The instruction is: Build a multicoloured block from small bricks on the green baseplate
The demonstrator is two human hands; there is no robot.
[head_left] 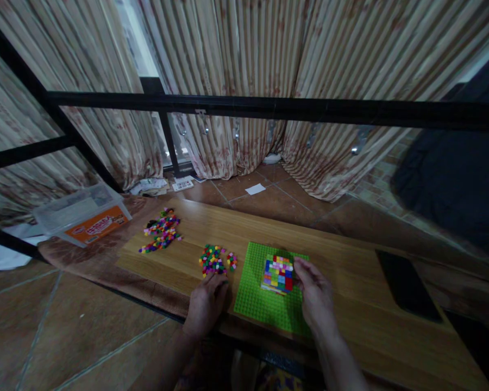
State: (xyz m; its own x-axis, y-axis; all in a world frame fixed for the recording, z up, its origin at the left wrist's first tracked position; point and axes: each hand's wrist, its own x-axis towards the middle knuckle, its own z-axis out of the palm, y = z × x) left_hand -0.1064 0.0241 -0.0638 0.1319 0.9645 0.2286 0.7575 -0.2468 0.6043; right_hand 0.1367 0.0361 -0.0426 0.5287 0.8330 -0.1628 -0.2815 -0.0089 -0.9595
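A block structure of small coloured bricks point(277, 274) stands on a green studded baseplate point(248, 296), with layered colours and pale edges at its front. At its right side is my right hand point(318, 296), thumb and fingertips pinched together by the upper right corner; whatever is between them is too small to tell. My left hand point(206, 304) rests at the near edge of a loose pile of small bricks point(212, 259), fingers curled in and their tips partly hidden. A smaller cluster of bricks point(232, 261) lies between that pile and the baseplate.
Another brick pile point(163, 231) lies at the left of the wooden tabletop point(330, 247). Beyond it sits a clear plastic box point(81, 212) with an orange label. A dark flat panel point(407, 285) lies at the right. A black metal rail point(244, 104) crosses in front of striped curtains point(236, 49).
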